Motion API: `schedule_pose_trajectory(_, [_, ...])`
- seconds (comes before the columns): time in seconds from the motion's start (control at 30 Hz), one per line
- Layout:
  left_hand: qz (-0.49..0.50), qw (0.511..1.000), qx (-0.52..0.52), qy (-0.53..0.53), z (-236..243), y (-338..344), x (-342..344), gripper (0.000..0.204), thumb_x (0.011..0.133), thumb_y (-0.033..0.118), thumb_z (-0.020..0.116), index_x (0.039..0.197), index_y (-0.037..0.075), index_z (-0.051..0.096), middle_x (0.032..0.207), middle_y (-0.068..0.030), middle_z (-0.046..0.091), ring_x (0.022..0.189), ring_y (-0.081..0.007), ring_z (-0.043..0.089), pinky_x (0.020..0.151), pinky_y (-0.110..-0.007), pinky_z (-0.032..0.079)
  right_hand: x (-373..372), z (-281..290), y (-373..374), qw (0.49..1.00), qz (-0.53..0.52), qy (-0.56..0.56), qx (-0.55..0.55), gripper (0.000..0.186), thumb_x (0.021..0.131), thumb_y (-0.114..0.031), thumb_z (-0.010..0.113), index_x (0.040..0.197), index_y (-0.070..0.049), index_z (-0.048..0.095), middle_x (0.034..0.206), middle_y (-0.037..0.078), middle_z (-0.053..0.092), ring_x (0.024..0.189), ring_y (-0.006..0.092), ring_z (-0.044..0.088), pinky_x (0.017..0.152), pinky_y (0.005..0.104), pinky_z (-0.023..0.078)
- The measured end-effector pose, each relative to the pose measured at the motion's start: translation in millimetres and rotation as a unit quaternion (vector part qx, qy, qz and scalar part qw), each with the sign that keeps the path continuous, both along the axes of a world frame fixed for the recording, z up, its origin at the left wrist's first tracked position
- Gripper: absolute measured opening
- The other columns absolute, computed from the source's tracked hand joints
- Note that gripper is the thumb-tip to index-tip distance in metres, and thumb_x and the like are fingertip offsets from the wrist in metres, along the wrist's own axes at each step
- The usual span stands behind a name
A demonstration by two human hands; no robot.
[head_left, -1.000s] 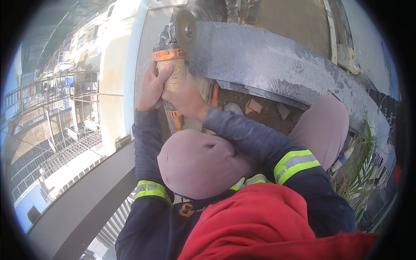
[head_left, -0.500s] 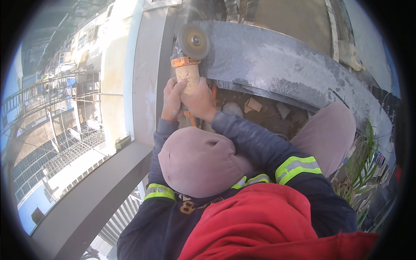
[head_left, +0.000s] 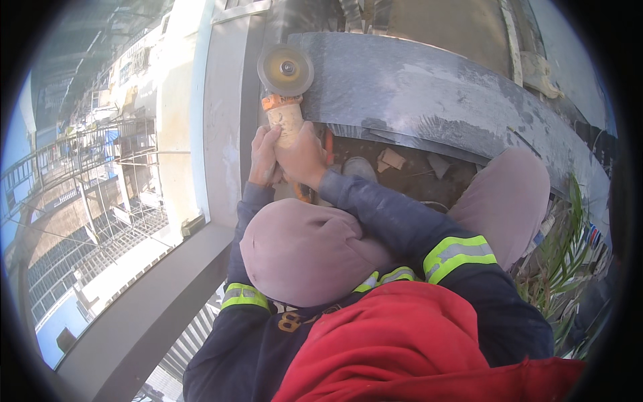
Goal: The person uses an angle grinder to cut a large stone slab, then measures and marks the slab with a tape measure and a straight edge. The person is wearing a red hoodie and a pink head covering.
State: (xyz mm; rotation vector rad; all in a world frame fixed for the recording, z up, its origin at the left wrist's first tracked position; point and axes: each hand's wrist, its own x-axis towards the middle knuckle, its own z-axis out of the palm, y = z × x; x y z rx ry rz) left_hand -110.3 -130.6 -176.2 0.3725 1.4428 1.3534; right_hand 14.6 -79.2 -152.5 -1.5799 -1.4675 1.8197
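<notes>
An angle grinder (head_left: 287,119) with a dusty cream body and an orange collar points away from me, its round disc (head_left: 286,70) facing up. My left hand (head_left: 264,155) is closed round the left side of the body. From the other side my right hand (head_left: 303,158) wraps the same body, fingers partly hidden beneath it. Just right of the disc lies the left end of a long grey slab (head_left: 375,80), coated with pale dust. Whether the disc touches the slab's edge I cannot tell.
A grey metal post (head_left: 226,107) and a slanting rail (head_left: 144,305) stand on my left, with scaffolding (head_left: 94,167) beyond. Broken pieces (head_left: 390,159) lie on the ground below the slab. Leafy plants (head_left: 562,268) grow at the right, beside my knee (head_left: 512,194).
The grinder's disc end has shifted left and slightly nearer to me, off the slab's left end. Both hands keep their grip on the grinder.
</notes>
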Motion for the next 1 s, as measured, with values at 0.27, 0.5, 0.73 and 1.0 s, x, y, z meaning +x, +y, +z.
schedule_pose_trajectory(0.27, [-0.003, 0.998, 0.017, 0.055, 30, 3, 10, 0.033, 0.104, 0.021, 0.060, 0.121, -0.005, 0.049, 0.116, -0.0175, 0.064, 0.104, -0.0194, 0.066, 0.088, -0.034, 0.057, 6, 16, -1, 0.997, 0.002, 0.073, 0.024, 0.071, 0.087, -0.045, 0.077, 0.122, 0.010, 0.048, 0.112, 0.027, 0.067, 0.103, 0.0369, 0.071, 0.085, 0.0457, 0.057])
schedule_pose_trajectory(0.5, [-0.012, 0.999, 0.016, 0.036, 10, 2, 9, 0.034, 0.105, 0.023, 0.059, 0.122, -0.005, 0.049, 0.113, -0.0171, 0.065, 0.100, -0.0187, 0.067, 0.088, -0.033, 0.057, 9, 15, 1, 0.999, 0.012, 0.019, 0.030, 0.071, 0.088, -0.050, 0.073, 0.120, 0.009, 0.049, 0.114, 0.026, 0.068, 0.101, 0.0385, 0.072, 0.087, 0.0482, 0.056])
schedule_pose_trajectory(0.73, [-0.012, 0.997, 0.027, 0.070, 28, 3, 14, 0.034, 0.106, 0.025, 0.058, 0.120, -0.004, 0.051, 0.113, -0.0179, 0.065, 0.103, -0.0199, 0.067, 0.090, -0.034, 0.057, 5, 8, -1, 0.998, 0.023, 0.049, 0.024, 0.072, 0.087, -0.049, 0.074, 0.120, 0.009, 0.048, 0.112, 0.026, 0.068, 0.100, 0.0379, 0.071, 0.085, 0.0477, 0.056])
schedule_pose_trajectory(1.0, [0.047, 0.996, 0.065, 0.045, 21, 7, 16, 0.045, 0.109, 0.034, 0.052, 0.127, -0.006, 0.059, 0.115, -0.0162, 0.070, 0.104, -0.0223, 0.069, 0.093, -0.037, 0.055, 12, 8, 10, 0.983, -0.028, 0.070, 0.167, 0.060, 0.083, -0.027, 0.083, 0.119, 0.007, 0.050, 0.105, 0.020, 0.069, 0.094, 0.0295, 0.072, 0.081, 0.0420, 0.057])
